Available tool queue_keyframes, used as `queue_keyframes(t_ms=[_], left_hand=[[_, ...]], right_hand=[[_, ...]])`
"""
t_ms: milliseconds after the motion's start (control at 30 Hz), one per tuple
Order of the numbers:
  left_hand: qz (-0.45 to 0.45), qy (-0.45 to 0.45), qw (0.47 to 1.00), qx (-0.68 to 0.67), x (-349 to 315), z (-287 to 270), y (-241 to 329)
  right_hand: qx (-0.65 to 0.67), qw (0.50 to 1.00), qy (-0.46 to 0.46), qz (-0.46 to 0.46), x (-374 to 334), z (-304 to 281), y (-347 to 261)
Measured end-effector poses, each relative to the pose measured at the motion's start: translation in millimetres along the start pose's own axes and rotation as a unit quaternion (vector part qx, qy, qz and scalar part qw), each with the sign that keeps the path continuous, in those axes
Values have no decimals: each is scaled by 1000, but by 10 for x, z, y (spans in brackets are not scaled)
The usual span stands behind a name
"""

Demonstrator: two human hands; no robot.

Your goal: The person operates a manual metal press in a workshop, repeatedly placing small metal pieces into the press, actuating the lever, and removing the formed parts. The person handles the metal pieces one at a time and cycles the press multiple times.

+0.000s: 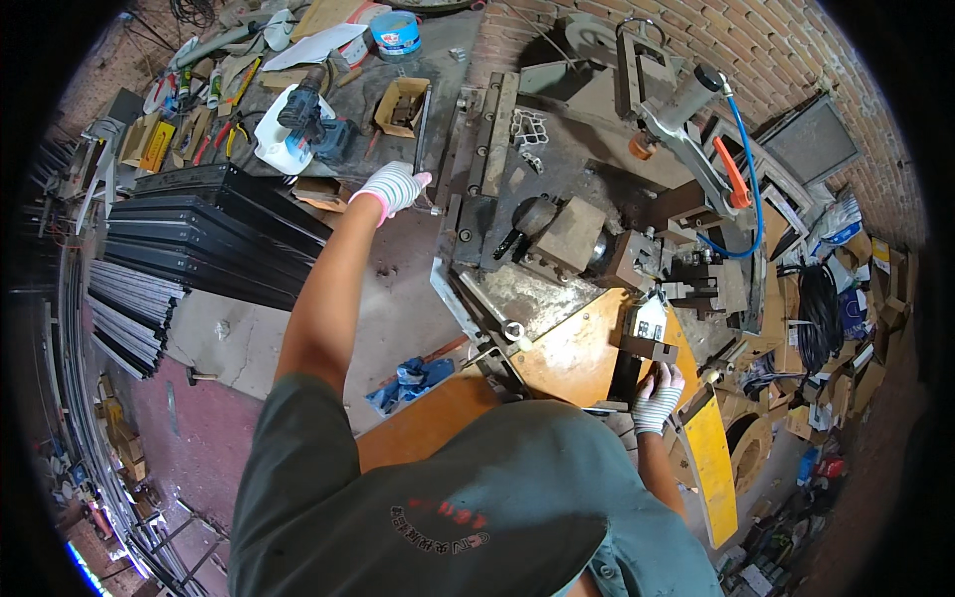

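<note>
Both my hands wear white gloves with thin grey stripes, pinkish at the left fingers. My left hand (392,189) reaches far forward, its fingers curled at the lower end of a dark metal rod (423,129) beside the machine's edge. Close to my body on the right, my right hand (658,396) has its fingers bent against a dark piece of metal (649,347) near the machine. What lies inside its grip is partly hidden. A white part with dark marks (649,316) stands just beyond it, over an orange-brown board (572,348).
The heavy machine (567,234) fills the middle, with a blue hose (756,199) and orange lever (731,171). Black metal profiles (214,234) are stacked left. A cordless drill (303,111), white jug (284,139) and blue tub (396,36) stand behind. A yellow panel (710,468) juts out right.
</note>
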State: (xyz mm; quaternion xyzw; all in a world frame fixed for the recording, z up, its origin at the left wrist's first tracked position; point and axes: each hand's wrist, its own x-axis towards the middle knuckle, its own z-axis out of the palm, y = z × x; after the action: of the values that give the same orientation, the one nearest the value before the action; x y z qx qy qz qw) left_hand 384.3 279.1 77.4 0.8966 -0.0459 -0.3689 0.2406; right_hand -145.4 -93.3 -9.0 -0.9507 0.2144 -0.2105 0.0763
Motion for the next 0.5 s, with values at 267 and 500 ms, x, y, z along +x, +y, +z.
queue_keyframes(t_ms=[267,500], left_hand=[[40,17,989,140,218,67,-128],[105,33,968,226,417,106,-279]], right_hand=[[2,1000,1,5,29,-21,-49],[24,1000,-3,2,93,-85,-112]])
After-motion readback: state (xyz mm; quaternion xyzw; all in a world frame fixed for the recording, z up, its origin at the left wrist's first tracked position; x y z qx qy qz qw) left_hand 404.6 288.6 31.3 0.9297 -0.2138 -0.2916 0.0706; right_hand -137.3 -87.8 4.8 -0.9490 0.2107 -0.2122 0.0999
